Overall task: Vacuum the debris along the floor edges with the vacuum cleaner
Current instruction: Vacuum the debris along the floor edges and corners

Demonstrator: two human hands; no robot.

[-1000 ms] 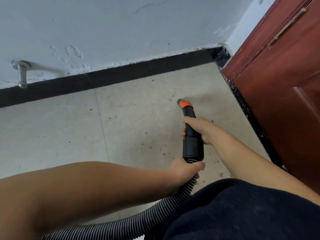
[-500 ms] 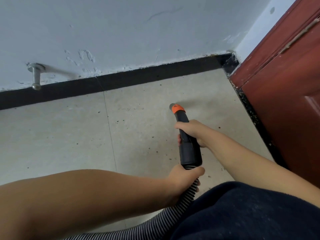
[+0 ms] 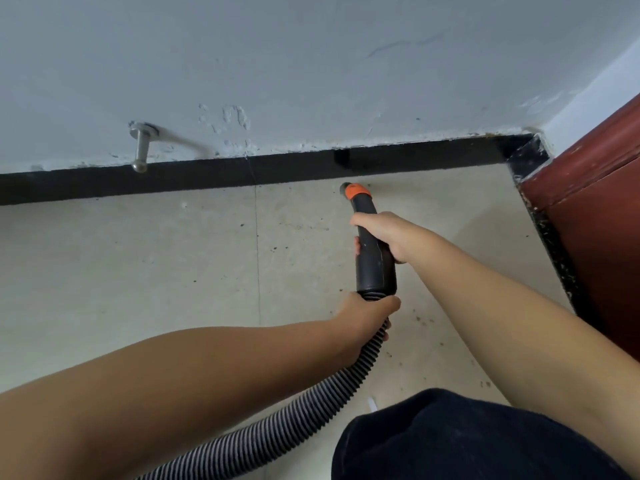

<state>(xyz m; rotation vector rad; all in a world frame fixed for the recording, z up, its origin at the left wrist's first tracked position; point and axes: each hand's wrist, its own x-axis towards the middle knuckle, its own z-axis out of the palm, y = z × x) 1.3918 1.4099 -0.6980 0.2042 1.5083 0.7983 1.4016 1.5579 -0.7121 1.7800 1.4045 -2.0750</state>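
Black plastic forms the nozzle (image 3: pixel 375 261), which the right hand (image 3: pixel 384 237) grips around its middle, fingers wrapped over the top and the thumb showing on the left side. Beyond that grip the nozzle narrows to an orange collar (image 3: pixel 358 192) and a grey tip (image 3: pixel 345 187), which sits at the floor (image 3: pixel 138 271) just short of the black skirting (image 3: pixel 242 174). Whether the tip touches the tile cannot be told. Behind the right hand, at the nozzle's wide end, the left hand (image 3: pixel 367 320) is curled round the ribbed hose (image 3: pixel 277 431) where it joins the nozzle. From that grip the hose trails back and to the left, under the left forearm, and out of the lower edge.

Dark specks of debris (image 3: pixel 422 318) lie on the pale tile to the right of the left hand, and more sit scattered to the left of the right hand. Further right of both hands runs a speckled dark threshold (image 3: pixel 554 244) beside a red-brown door (image 3: pixel 602 230). Far left of the tip, a metal doorstop (image 3: pixel 141 147) juts from the white wall (image 3: pixel 311 64) above the skirting. Dark cloth (image 3: pixel 467 441) fills the near corner beneath the right forearm.
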